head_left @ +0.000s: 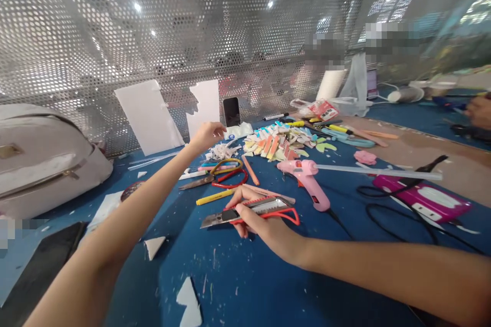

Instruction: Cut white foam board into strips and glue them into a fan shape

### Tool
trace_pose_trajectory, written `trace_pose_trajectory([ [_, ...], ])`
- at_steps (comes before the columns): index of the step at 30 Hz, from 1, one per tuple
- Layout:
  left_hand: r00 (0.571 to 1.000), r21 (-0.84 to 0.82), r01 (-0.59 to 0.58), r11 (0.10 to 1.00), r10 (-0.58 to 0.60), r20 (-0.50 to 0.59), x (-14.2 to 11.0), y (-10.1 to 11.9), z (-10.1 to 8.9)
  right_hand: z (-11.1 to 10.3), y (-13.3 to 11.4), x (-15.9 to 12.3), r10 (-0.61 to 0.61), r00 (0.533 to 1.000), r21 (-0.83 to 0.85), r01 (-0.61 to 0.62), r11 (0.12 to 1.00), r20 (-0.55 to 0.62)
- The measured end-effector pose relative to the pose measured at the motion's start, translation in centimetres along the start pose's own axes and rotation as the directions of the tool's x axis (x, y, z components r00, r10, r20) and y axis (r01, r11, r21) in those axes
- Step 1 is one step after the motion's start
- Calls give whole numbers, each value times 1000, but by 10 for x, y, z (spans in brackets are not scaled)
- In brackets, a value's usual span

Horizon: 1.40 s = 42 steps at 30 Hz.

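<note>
My right fingers (251, 216) are clasping the cutter (270, 206), this side of the scissors (209, 180); beyond those, my left fingers (217, 128) hang loose!

Cutter (274, 206) — red and silver, pink glue gun (313, 188), blue table (245, 281).

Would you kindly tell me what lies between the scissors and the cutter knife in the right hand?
In the head view, a yellow marker lies between the scissors and the cutter knife held in the right hand.

Pale bag (42, 158), glue gun (311, 181), power strip (425, 198)
</note>
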<state>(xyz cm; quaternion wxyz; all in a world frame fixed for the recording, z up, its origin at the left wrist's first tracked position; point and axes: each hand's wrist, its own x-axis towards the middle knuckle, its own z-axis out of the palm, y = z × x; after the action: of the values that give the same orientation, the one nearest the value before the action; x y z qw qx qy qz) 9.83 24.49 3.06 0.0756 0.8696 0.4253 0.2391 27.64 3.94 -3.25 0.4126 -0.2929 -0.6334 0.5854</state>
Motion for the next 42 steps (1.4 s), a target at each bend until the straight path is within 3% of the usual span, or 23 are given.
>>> trace_pose_trajectory([
  [3,1000,50,0,999,1,-10,-1,-5,-5,0,0,0,20,1000,5,-20,1000,21],
  [6,998,105,-21,994,27,-51,-25,2,-25,-1,1,0,25,999,6,-25,1000,35],
  [9,994,140,-68,988,79,-77,-70,23,-48,-2,2,2,26,998,-3,-26,1000,59],
  [13,985,160,-154,975,164,-56,-148,59,-71,0,3,1,30,994,-40,-26,999,103],
  [18,985,91,-155,984,148,83,-246,84,-63,4,4,-2,29,981,-150,0,989,193],
  [19,989,62,-101,993,93,112,-260,86,-58,4,4,-2,23,977,-177,15,984,211],
  [21,978,-5,-95,995,94,185,-281,89,-46,5,5,-2,0,972,-233,57,971,237],
  [25,955,-95,-111,989,133,265,-291,90,-28,8,4,0,-68,964,-333,155,930,258],
  [30,962,-195,-8,981,61,267,-280,92,-21,10,-1,-1,-128,963,-392,215,894,236],
  [35,978,-126,-20,992,45,201,-277,97,-18,9,-4,-4,-177,974,-366,216,905,139],
  [42,994,11,-66,998,65,89,-276,99,-5,6,-4,-6,-179,969,-310,226,924,171],
])
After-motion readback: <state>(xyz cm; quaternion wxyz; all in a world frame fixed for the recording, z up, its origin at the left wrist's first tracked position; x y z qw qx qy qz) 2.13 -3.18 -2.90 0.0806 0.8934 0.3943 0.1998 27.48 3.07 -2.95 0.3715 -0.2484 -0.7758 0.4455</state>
